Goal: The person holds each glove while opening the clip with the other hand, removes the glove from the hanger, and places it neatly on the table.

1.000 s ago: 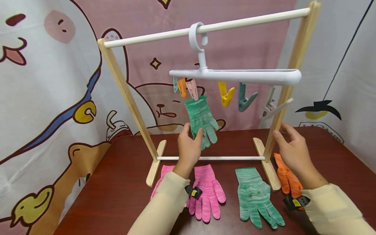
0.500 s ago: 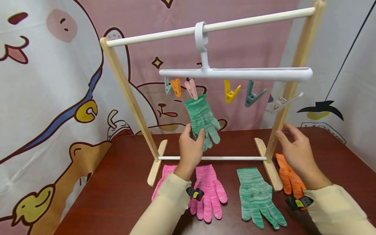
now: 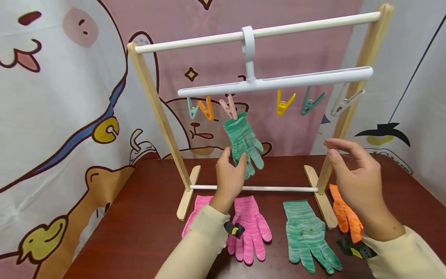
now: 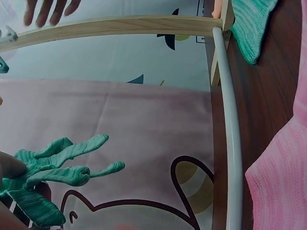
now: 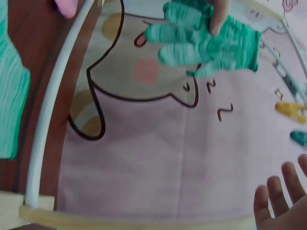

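Note:
My left hand [image 3: 230,176] pinches a green knit glove [image 3: 245,139] between thumb and fingers. A pink clothespin [image 3: 229,107] grips the glove's cuff at the top, under the white hanger [image 3: 278,82]. In the left wrist view the glove's fingers [image 4: 72,165] stick out past the hand. My right hand [image 3: 362,182] is raised by the right wooden post, holding nothing. Its fingers [image 5: 278,191] show bent apart in the right wrist view. Under the hanger's right half hang a yellow clothespin [image 3: 284,102], a teal clothespin [image 3: 311,102] and a white clothespin [image 3: 345,102].
The hanger hooks over the white top rod [image 3: 205,40] of a wooden rack. Mint [image 3: 192,109] and orange [image 3: 207,109] clothespins hang at its left. On the brown table lie pink gloves [image 3: 249,228], a green glove [image 3: 310,236] and an orange glove [image 3: 346,213].
My right hand has come away from the right post and risen slightly. The hanger has turned, and its right end now sits higher. My left hand keeps its hold on the green glove.

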`<state>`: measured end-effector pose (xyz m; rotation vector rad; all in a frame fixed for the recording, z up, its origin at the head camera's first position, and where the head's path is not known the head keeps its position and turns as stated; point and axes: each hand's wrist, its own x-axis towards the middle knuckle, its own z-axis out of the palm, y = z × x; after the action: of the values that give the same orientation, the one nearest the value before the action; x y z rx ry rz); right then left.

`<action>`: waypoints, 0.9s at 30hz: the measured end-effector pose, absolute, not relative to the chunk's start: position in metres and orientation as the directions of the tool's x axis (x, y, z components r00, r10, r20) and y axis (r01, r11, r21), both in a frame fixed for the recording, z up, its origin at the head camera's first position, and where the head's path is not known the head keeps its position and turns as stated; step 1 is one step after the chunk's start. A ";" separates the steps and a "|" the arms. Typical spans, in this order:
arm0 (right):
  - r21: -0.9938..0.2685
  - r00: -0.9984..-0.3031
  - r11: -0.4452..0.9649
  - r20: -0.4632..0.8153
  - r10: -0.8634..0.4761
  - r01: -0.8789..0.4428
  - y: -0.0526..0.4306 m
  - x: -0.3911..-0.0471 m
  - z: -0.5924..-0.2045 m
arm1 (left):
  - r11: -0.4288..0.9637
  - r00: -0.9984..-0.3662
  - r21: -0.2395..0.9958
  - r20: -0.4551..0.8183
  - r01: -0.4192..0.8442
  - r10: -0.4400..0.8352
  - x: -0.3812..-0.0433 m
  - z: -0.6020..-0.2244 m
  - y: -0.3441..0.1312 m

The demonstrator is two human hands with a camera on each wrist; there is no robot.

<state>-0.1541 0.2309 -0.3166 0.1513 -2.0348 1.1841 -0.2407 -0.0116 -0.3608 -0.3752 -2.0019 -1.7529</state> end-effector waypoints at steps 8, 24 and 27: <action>-0.660 -0.800 0.580 0.600 0.026 -0.477 0.206 -0.167 -0.300 | 0.162 -0.867 0.866 0.490 0.474 -0.084 -0.241 -0.363 -0.013; -0.613 -0.804 0.556 0.565 -0.188 -0.561 0.152 -0.204 -0.262 | 0.152 -0.873 0.869 0.484 0.471 -0.058 -0.241 -0.361 -0.011; -0.623 -0.821 0.560 0.530 -0.213 -0.547 0.141 -0.209 -0.256 | 0.157 -0.870 0.865 0.489 0.476 -0.056 -0.241 -0.361 -0.011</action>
<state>-0.2091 0.1415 -0.2557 0.6169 -2.4004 1.1560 -0.2407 -0.0106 -0.3606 -0.4002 -2.0322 -1.7608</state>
